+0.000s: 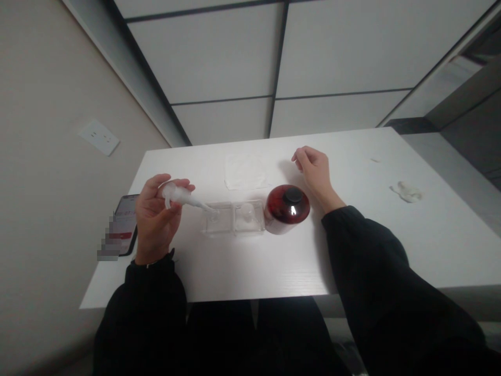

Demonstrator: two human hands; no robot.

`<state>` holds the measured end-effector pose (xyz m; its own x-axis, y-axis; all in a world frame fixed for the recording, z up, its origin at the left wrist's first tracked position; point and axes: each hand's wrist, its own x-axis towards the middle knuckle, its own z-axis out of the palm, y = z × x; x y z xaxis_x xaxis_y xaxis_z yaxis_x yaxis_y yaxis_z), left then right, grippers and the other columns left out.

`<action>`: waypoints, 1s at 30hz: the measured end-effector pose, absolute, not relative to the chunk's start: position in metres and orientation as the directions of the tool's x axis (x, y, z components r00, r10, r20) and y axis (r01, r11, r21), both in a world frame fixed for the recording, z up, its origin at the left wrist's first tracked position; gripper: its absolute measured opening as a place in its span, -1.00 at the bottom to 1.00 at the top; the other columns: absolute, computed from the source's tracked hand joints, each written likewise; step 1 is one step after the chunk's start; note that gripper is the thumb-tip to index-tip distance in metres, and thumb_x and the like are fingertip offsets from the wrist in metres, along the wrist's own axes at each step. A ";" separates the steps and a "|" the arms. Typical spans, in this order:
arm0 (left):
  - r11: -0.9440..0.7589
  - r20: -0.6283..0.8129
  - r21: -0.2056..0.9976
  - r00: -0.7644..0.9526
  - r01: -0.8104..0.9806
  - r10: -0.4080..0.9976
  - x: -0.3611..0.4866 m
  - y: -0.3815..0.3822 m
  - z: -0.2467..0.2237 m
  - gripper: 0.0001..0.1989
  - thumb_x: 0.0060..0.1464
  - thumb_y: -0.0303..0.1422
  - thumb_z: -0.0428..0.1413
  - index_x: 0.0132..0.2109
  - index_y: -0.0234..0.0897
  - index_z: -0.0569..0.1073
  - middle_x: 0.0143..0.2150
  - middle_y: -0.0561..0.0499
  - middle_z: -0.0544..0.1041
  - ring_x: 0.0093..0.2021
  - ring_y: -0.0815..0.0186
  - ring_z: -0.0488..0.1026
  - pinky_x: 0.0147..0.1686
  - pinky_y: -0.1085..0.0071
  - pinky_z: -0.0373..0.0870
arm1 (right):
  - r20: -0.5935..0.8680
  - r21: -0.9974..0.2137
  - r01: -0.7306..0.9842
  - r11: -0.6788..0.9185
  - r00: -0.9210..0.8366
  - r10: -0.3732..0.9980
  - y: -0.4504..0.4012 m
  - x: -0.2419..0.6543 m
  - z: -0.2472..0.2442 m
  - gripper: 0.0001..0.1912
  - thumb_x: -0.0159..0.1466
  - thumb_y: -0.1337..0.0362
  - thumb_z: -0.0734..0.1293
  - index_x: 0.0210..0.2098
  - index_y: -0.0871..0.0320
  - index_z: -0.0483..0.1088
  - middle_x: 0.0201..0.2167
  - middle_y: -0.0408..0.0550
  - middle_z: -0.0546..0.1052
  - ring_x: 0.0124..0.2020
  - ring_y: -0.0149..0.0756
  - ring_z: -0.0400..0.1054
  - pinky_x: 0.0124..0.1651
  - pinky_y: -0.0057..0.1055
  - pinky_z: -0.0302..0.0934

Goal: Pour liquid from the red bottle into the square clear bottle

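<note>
My left hand (158, 209) is closed around a white translucent piece (178, 195) with a rounded end and a long thin tip; its exact kind is unclear. The tip slants down to the right, over the left compartment of a clear two-part container (234, 230). Whether it touches the container I cannot tell. A clear rounded thing (246, 213) sits in the right compartment. Against the container's right end stands a dark red bottle (279, 206) with a black cap (293, 195). Beyond the bottle, my right hand (313, 166) rests with curled fingers and nothing visible in them.
A phone (124, 230) lies at the table's left edge, beside my left hand. Behind the container is a thin white sheet (245, 172). A crumpled whitish scrap (407, 191) and a smaller bit (374, 160) lie on the right of the white table (250, 271).
</note>
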<state>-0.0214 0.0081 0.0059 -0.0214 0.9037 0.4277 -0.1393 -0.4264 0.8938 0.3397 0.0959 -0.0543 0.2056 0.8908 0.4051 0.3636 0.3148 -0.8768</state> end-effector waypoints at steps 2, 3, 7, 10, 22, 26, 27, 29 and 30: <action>-0.412 0.413 0.901 -0.021 -0.133 0.910 -0.022 0.007 0.006 -0.55 0.00 -0.10 0.54 0.04 0.16 0.65 -0.04 0.15 0.73 -0.08 0.31 0.69 0.12 0.37 0.63 | 0.409 -0.875 0.365 0.318 0.206 0.889 0.096 0.340 -0.054 -0.51 0.42 -0.12 0.30 -0.50 0.05 0.42 -0.64 -0.24 0.24 -0.55 -0.36 0.11 -0.36 -0.29 0.04; -0.407 0.408 0.905 -0.026 -0.125 0.913 -0.023 0.007 0.005 -0.54 -0.01 -0.09 0.54 0.04 0.16 0.64 -0.04 0.14 0.73 -0.08 0.28 0.69 0.12 0.33 0.63 | 0.412 -0.874 0.367 0.319 0.208 0.887 0.096 0.340 -0.054 -0.51 0.43 -0.12 0.30 -0.50 0.05 0.42 -0.64 -0.24 0.24 -0.55 -0.36 0.11 -0.36 -0.30 0.04; -0.409 0.412 0.906 0.009 -0.110 0.911 -0.024 0.006 0.005 -0.54 0.03 -0.10 0.52 0.07 0.15 0.63 -0.03 0.11 0.72 -0.06 0.25 0.68 0.12 0.28 0.64 | 0.415 -0.872 0.372 0.320 0.212 0.885 0.097 0.339 -0.055 -0.49 0.44 -0.13 0.31 -0.50 0.05 0.42 -0.64 -0.24 0.24 -0.55 -0.36 0.12 -0.36 -0.30 0.06; -0.426 0.432 0.895 0.022 -0.131 0.902 -0.023 0.006 0.005 -0.56 0.06 -0.14 0.51 0.08 0.17 0.64 -0.03 0.13 0.72 -0.07 0.28 0.69 0.11 0.32 0.63 | 0.414 -0.871 0.373 0.319 0.209 0.886 0.097 0.340 -0.055 -0.48 0.44 -0.15 0.30 -0.50 0.05 0.42 -0.64 -0.24 0.25 -0.54 -0.36 0.12 -0.35 -0.30 0.06; -0.395 0.396 0.913 -0.015 -0.102 0.918 -0.024 0.006 0.005 -0.53 0.01 -0.09 0.53 0.06 0.16 0.64 -0.03 0.12 0.73 -0.08 0.25 0.69 0.12 0.28 0.66 | 0.408 -0.874 0.370 0.315 0.208 0.889 0.097 0.340 -0.055 -0.51 0.45 -0.11 0.30 -0.49 0.06 0.42 -0.64 -0.24 0.26 -0.55 -0.37 0.12 -0.36 -0.30 0.05; -0.410 0.415 0.907 0.031 -0.098 0.909 -0.026 0.006 0.004 -0.56 0.09 -0.10 0.49 0.10 0.18 0.62 0.00 0.12 0.72 -0.05 0.25 0.69 0.15 0.27 0.64 | 0.409 -0.875 0.365 0.318 0.208 0.888 0.096 0.339 -0.054 -0.52 0.44 -0.09 0.30 -0.49 0.06 0.43 -0.65 -0.24 0.24 -0.55 -0.37 0.11 -0.36 -0.30 0.06; -0.408 0.414 0.906 0.033 -0.109 0.910 -0.026 0.006 0.005 -0.56 0.08 -0.11 0.50 0.09 0.18 0.62 0.00 0.12 0.72 -0.05 0.26 0.69 0.13 0.30 0.64 | 0.410 -0.875 0.365 0.318 0.210 0.888 0.095 0.339 -0.054 -0.53 0.43 -0.08 0.31 -0.50 0.06 0.43 -0.65 -0.24 0.24 -0.55 -0.37 0.11 -0.36 -0.30 0.06; -0.401 0.408 0.905 0.020 -0.142 0.913 -0.024 0.006 0.006 -0.56 0.05 -0.14 0.52 0.07 0.15 0.65 -0.03 0.13 0.73 -0.07 0.29 0.69 0.09 0.37 0.65 | 0.410 -0.875 0.364 0.318 0.212 0.887 0.095 0.339 -0.053 -0.54 0.42 -0.07 0.31 -0.50 0.06 0.43 -0.64 -0.24 0.25 -0.55 -0.37 0.11 -0.36 -0.30 0.04; -0.396 0.403 0.905 0.009 -0.157 0.915 -0.023 0.007 0.007 -0.56 0.03 -0.15 0.53 0.06 0.14 0.67 -0.04 0.13 0.74 -0.08 0.30 0.69 0.07 0.39 0.65 | 0.409 -0.876 0.364 0.317 0.213 0.887 0.095 0.339 -0.053 -0.54 0.42 -0.06 0.31 -0.50 0.06 0.43 -0.64 -0.24 0.25 -0.55 -0.37 0.11 -0.36 -0.30 0.04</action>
<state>-0.0229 0.0066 0.0067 0.0094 0.9154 0.4025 -0.1567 -0.3962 0.9047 0.3388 0.0952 -0.0532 0.2133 0.8871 0.4093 0.3635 0.3168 -0.8761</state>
